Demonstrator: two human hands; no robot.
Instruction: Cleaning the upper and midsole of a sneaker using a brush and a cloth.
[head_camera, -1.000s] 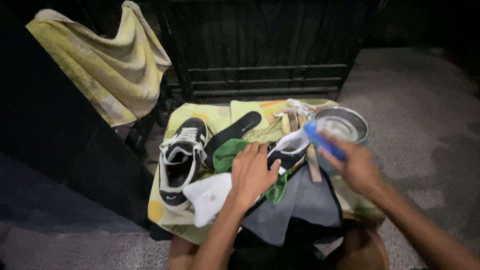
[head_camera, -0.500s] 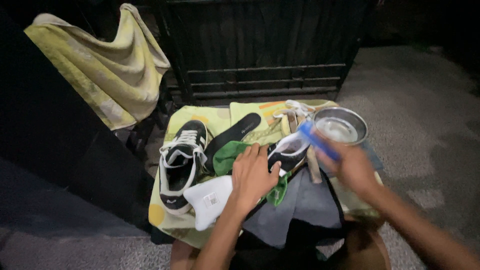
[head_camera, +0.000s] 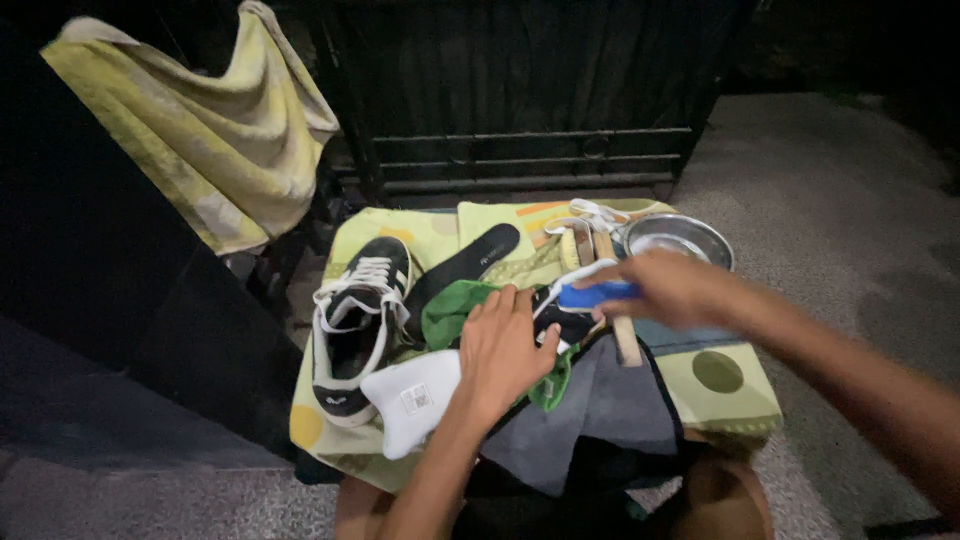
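**Two hands on one shoe**

Two hands share the work, so we start with the grip. Our right hand (head_camera: 672, 288) is closed around a blue brush (head_camera: 598, 294), fingers wrapped over its plastic handle, the head pointing left toward the shoe. Our left hand (head_camera: 500, 348) lies flat and spread, palm down, pressing the black-and-white shoe (head_camera: 566, 310) against a green cloth (head_camera: 452, 308) – it pins rather than grasps.

To do this well, we judge that the flat hand should keep firm weight on the shoe so it does not skate on the cloth, while the brush works in short strokes along the white edge, bristles angled to the seam. The brush is motion-blurred, so we cannot tell whether it is touching the shoe.

Materials next. The shoe looks like smooth dark upper with a white rubbery trim. Beside our left wrist lies a white insole (head_camera: 412, 398), flat and stiff-looking, with a small label. A black insole (head_camera: 462, 264) lies further back, long and rounded. The second shoe (head_camera: 352, 322) sits to the left, upright, its white laces loose. A grey cloth (head_camera: 600, 408), soft and folded, spreads at the near edge.

Everything rests on a small table draped in a yellow-green patterned cover (head_camera: 720, 390). A shiny metal bowl (head_camera: 678, 240) stands at the far right corner – its contents we cannot make out. A worn yellow towel (head_camera: 200, 130) hangs at the upper left.
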